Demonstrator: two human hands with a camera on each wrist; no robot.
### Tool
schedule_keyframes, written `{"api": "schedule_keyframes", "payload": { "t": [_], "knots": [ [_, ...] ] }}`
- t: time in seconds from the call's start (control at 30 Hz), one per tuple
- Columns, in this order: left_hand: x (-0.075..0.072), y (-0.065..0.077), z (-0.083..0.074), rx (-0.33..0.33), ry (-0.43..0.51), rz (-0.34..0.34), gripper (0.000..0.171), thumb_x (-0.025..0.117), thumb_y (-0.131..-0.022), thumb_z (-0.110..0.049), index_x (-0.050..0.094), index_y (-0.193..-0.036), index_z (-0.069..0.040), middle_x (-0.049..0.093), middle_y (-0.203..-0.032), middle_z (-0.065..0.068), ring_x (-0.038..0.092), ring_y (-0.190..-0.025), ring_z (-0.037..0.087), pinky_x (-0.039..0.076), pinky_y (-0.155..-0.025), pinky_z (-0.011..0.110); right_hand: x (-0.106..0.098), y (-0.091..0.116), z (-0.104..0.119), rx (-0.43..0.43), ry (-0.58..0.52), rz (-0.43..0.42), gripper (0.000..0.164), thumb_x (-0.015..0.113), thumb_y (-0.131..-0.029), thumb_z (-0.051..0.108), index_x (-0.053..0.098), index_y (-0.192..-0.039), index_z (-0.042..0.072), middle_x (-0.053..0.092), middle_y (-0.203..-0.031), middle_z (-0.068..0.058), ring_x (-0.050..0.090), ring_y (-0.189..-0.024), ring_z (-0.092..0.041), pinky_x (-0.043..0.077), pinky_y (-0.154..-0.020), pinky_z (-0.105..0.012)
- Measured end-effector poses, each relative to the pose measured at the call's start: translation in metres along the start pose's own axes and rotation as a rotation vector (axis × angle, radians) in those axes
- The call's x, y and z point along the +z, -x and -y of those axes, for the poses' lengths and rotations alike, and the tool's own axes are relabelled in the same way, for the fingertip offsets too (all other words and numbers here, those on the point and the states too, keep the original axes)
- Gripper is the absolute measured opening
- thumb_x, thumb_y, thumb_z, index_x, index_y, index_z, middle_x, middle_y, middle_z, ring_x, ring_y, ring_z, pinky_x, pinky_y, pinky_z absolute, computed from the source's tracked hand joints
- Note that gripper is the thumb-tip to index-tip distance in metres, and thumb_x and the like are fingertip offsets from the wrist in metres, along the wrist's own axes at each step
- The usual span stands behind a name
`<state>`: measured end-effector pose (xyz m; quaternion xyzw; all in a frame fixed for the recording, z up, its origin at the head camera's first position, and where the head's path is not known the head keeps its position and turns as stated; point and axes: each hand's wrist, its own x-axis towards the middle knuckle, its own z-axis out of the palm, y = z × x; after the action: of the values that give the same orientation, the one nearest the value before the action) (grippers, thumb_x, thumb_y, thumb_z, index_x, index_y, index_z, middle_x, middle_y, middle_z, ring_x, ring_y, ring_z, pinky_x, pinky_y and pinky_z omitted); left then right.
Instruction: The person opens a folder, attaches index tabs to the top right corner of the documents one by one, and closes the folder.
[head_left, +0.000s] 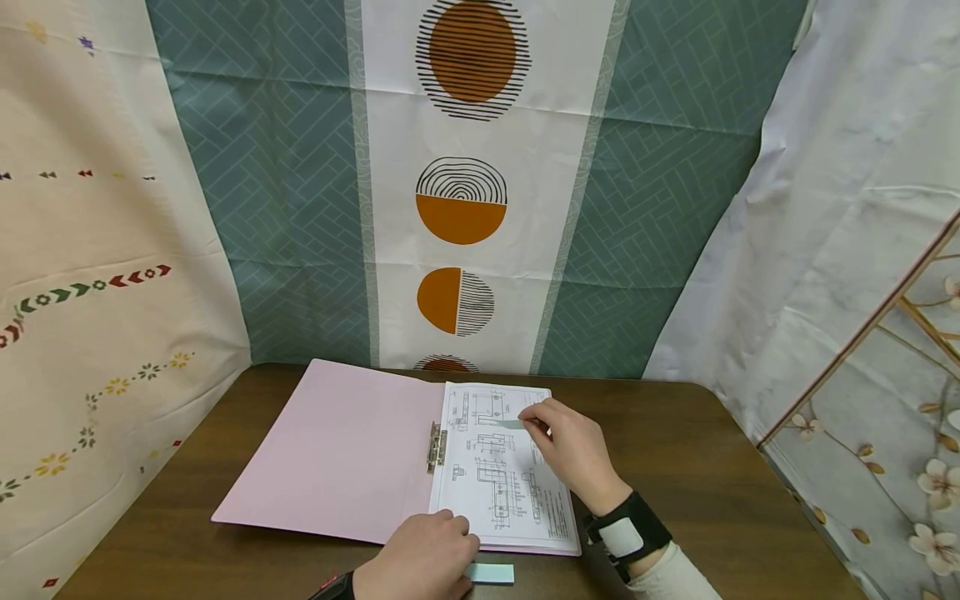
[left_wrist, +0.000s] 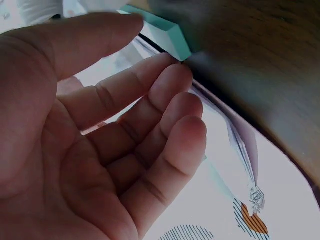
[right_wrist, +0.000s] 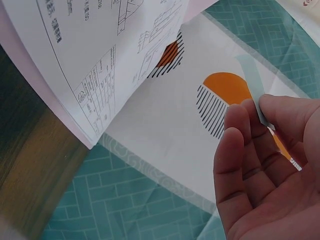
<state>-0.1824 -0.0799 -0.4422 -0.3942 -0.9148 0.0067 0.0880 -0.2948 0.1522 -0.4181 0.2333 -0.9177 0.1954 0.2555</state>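
Note:
In the head view my right hand (head_left: 573, 450) pinches a pale blue-green sticky note (head_left: 507, 424) between thumb and fingertips, above a sheet of technical drawings (head_left: 517, 467). The right wrist view shows that thin sticky note (right_wrist: 252, 82) standing up from the pinch, its free end curving. My left hand (head_left: 423, 554) is near the front of the table, its fingers curled, with thumb and index finger at the end of a light teal sticky note pad (head_left: 493, 573). The sheet lies on the right side of an open pink folder (head_left: 337, 450).
A metal clip (head_left: 437, 447) sits at the folder's spine. Brown wooden table (head_left: 660, 450) surrounds the folder. Behind it hangs a patterned curtain (head_left: 300, 208), with more cloth at both sides.

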Motion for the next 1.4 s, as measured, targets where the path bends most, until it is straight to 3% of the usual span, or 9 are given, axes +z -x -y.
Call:
{"api": "schedule_keyframes", "payload": {
  "t": [0.2, 0.37, 0.57, 0.73, 0.93, 1.13, 1.4],
  "knots": [
    [-0.006, -0.006, 0.005, -0.104, 0.103, -0.099, 0.015, 0.072, -0.087, -0.035, 0.067, -0.081, -0.021, 0.050, -0.073, -0.012, 0.044, -0.064, 0.003, 0.036, -0.053, 0.022, 0.001, -0.001, -0.001, -0.015, 0.004, 0.001, 0.013, 0.075, -0.089, 0.021, 0.074, -0.100, 0.026, 0.063, -0.095, 0.016, 0.052, -0.070, 0.000, 0.044, -0.061, -0.020],
    [-0.006, -0.019, 0.018, -0.193, 0.049, -0.195, 0.021, 0.072, -0.088, -0.033, 0.073, -0.095, -0.014, 0.061, -0.089, -0.003, 0.056, -0.076, 0.012, 0.047, -0.063, 0.027, 0.001, -0.001, -0.002, -0.021, 0.035, 0.023, 0.012, 0.075, -0.088, 0.020, 0.073, -0.099, 0.024, 0.065, -0.094, 0.013, 0.054, -0.072, -0.001, 0.046, -0.064, -0.022],
    [0.004, -0.035, 0.042, -0.305, -0.048, -0.221, 0.031, 0.073, -0.087, -0.034, 0.073, -0.104, -0.007, 0.066, -0.104, 0.008, 0.063, -0.093, 0.023, 0.052, -0.078, 0.037, 0.000, -0.005, -0.007, -0.052, 0.116, 0.030, 0.009, 0.073, -0.088, 0.020, 0.071, -0.095, 0.025, 0.064, -0.087, 0.014, 0.053, -0.070, 0.000, 0.045, -0.062, -0.022],
    [0.016, -0.040, 0.054, -0.371, -0.033, -0.213, 0.032, 0.071, -0.088, -0.030, 0.072, -0.106, -0.004, 0.066, -0.109, 0.012, 0.064, -0.101, 0.028, 0.050, -0.086, 0.041, 0.003, -0.006, -0.013, -0.065, 0.151, 0.042, 0.006, 0.073, -0.089, 0.023, 0.070, -0.093, 0.025, 0.062, -0.085, 0.015, 0.051, -0.068, 0.000, 0.043, -0.060, -0.020],
    [0.024, -0.041, 0.057, -0.398, -0.005, -0.189, 0.033, 0.072, -0.088, -0.029, 0.073, -0.106, -0.002, 0.065, -0.111, 0.013, 0.063, -0.101, 0.028, 0.051, -0.085, 0.040, 0.005, -0.004, -0.026, -0.062, 0.179, 0.060, 0.006, 0.074, -0.089, 0.024, 0.070, -0.095, 0.025, 0.064, -0.090, 0.013, 0.052, -0.072, -0.001, 0.046, -0.064, -0.021],
    [0.030, -0.040, 0.060, -0.417, 0.006, -0.136, 0.034, 0.071, -0.089, -0.031, 0.073, -0.106, -0.002, 0.066, -0.110, 0.012, 0.062, -0.104, 0.027, 0.051, -0.086, 0.040, 0.010, -0.008, -0.043, -0.127, 0.163, 0.030, 0.010, 0.075, -0.087, 0.017, 0.072, -0.096, 0.021, 0.062, -0.089, 0.011, 0.053, -0.075, -0.005, 0.048, -0.066, -0.024],
    [0.029, -0.041, 0.063, -0.369, -0.007, -0.105, 0.032, 0.069, -0.090, -0.030, 0.074, -0.103, -0.001, 0.065, -0.116, 0.013, 0.061, -0.111, 0.029, 0.050, -0.090, 0.040, 0.018, -0.016, -0.068, -0.148, 0.197, 0.003, 0.013, 0.075, -0.086, 0.011, 0.072, -0.096, 0.018, 0.062, -0.087, 0.008, 0.055, -0.072, -0.008, 0.048, -0.062, -0.026]
  ]
}}
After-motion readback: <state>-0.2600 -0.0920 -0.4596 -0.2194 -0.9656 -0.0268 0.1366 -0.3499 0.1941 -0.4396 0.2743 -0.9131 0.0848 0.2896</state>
